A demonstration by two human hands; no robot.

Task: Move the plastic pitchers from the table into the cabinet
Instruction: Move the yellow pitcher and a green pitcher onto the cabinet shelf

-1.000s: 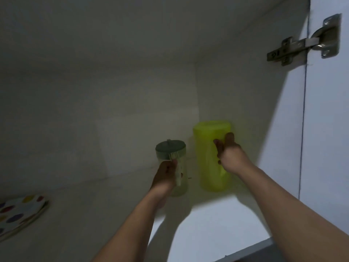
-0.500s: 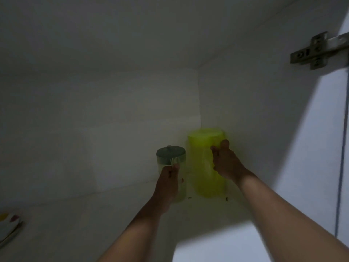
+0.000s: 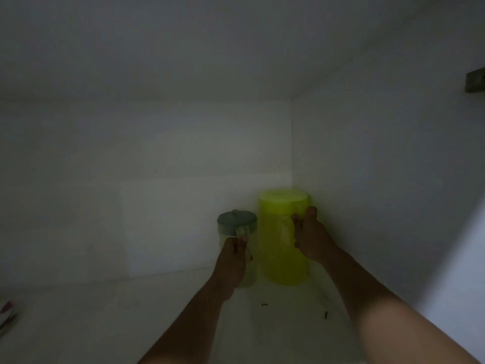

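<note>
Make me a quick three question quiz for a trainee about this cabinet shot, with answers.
1. True or false: the yellow pitcher stands in the cabinet's back right corner.
2. Which hand is on the pitcher with the grey lid?
3. Multiple choice: the two pitchers are A) stacked, B) side by side, C) at opposite ends.

Key:
1. True.
2. The left hand; the right hand is on the yellow one.
3. B.

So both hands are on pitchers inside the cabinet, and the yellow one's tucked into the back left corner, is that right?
Not quite: the head view shows the yellow pitcher tucked into the back right corner of the cabinet, not the left. The rest holds: the right hand is on it, and the left hand is on the grey-lidded pitcher.
</note>
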